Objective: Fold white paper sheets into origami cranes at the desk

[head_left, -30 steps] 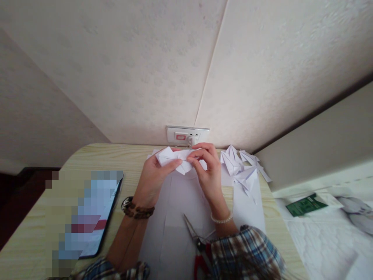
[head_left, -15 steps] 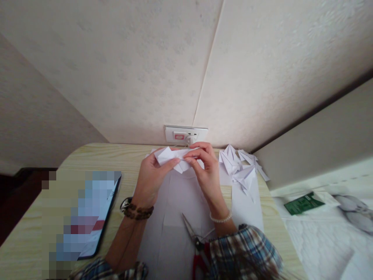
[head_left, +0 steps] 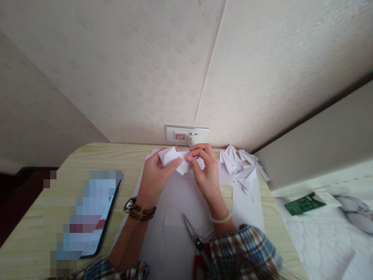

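Between my two hands, near the table's far edge, is a piece of folded white paper (head_left: 171, 156) with several creased, pointed flaps. My left hand (head_left: 155, 173) is closed on its left part, the thumb lying across the front. At the right part, the thumb and fingers of my right hand (head_left: 206, 167) pinch the paper; the exact spot is partly covered by the fingertips. White paper sheets (head_left: 180, 206) lie flat beneath both hands. Scissors (head_left: 198, 245) with red handles rest on these sheets near my right sleeve, which hides part of them.
Several folded white paper pieces (head_left: 241, 167) lie at the table's back right corner. A phone (head_left: 99, 229), partly blurred out, lies at left on the wooden table (head_left: 131, 155). A wall socket (head_left: 186, 134) with a plug is behind my hands. A green packet (head_left: 304, 203) lies off the table's right side.
My left hand has shifted slightly right with the folded paper, nearer my right hand. Both hands keep hold of it, and the scissors stay in place.
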The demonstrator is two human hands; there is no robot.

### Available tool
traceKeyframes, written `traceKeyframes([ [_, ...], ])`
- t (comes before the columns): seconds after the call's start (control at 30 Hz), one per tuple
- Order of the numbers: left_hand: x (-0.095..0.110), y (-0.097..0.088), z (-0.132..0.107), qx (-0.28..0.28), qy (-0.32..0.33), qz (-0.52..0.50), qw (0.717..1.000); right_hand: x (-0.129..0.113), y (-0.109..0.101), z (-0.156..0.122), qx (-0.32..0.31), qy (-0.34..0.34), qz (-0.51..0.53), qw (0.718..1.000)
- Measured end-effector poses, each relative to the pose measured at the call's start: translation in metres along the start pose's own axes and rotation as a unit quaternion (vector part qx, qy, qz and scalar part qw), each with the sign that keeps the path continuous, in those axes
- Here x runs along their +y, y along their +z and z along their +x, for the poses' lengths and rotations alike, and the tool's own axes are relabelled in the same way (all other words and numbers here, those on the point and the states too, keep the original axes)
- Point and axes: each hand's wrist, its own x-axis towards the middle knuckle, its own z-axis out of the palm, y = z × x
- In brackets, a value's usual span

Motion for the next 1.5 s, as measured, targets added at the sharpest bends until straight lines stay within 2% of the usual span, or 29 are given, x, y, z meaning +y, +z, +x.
traceKeyframes([
  [0.27, -0.002, 0.0007, -0.0012, 0.019, 0.023, 0.014, 0.999, -0.0016, 0.0013, -0.0006, -0.006, -0.001, 0.005, 1.0],
  [0.43, -0.0018, -0.0001, -0.0014, 0.028, 0.007, -0.015, 0.999, -0.0016, 0.0006, -0.0011, 0.008, -0.003, 0.02, 1.0],
  [0.7, 0.001, -0.0025, -0.0013, -0.035, -0.038, -0.035, 0.998, -0.0001, -0.0006, 0.0003, 0.04, 0.009, 0.029, 0.999],
  [0.9, 0.0007, -0.0029, -0.0004, 0.003, -0.017, -0.017, 1.0, -0.0004, 0.0014, -0.0011, 0.019, 0.037, 0.055, 0.998],
  [1.1, -0.0009, -0.0031, -0.0008, -0.003, -0.021, -0.046, 0.999, 0.0, 0.0035, -0.0037, 0.032, 0.101, 0.087, 0.991],
  [1.5, 0.0024, -0.0026, -0.0015, 0.008, -0.037, -0.047, 0.998, 0.0003, 0.0051, -0.004, 0.036, 0.114, 0.072, 0.99],
])
